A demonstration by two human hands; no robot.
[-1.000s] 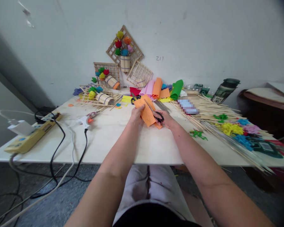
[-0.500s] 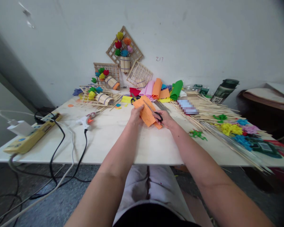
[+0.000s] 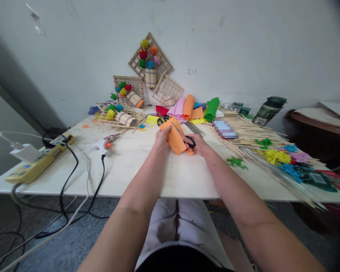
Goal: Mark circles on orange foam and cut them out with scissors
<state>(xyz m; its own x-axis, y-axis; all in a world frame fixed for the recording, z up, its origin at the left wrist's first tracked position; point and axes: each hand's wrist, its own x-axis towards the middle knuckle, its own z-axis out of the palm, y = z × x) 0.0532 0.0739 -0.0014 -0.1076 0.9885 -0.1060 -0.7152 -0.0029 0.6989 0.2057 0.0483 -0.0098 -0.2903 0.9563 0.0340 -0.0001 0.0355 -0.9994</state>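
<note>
Between my hands, above the table, is an orange sheet (image 3: 175, 140) that looks like crepe paper or felt. My left hand (image 3: 162, 137) pinches its left edge, thumb on top. Black-handled scissors (image 3: 190, 141) are in my right hand (image 3: 200, 144), fingers through the loops, with the blades lying across the sheet and pointing up and left. A strip of the orange sheet hangs below the scissors. Just behind the sheet lies a second pair of scissors (image 3: 162, 119) with black and yellow handles. Rolled pink (image 3: 179, 107), orange (image 3: 188, 107) and green sheets (image 3: 212, 108) lie beyond.
Stick lattices with coloured flowers (image 3: 150, 60) lean on the wall. At left are a glue gun (image 3: 103, 145), a power strip (image 3: 39, 160) and cords over the edge. Wooden sticks (image 3: 252, 130), a phone (image 3: 225, 129), a bottle (image 3: 269, 110) and yellow trimmings (image 3: 276, 156) occupy the right.
The scissors and my right hand have shifted slightly against the orange sheet, and the sheet has tilted a little. My left hand keeps its hold. The whole view has moved slightly.
</note>
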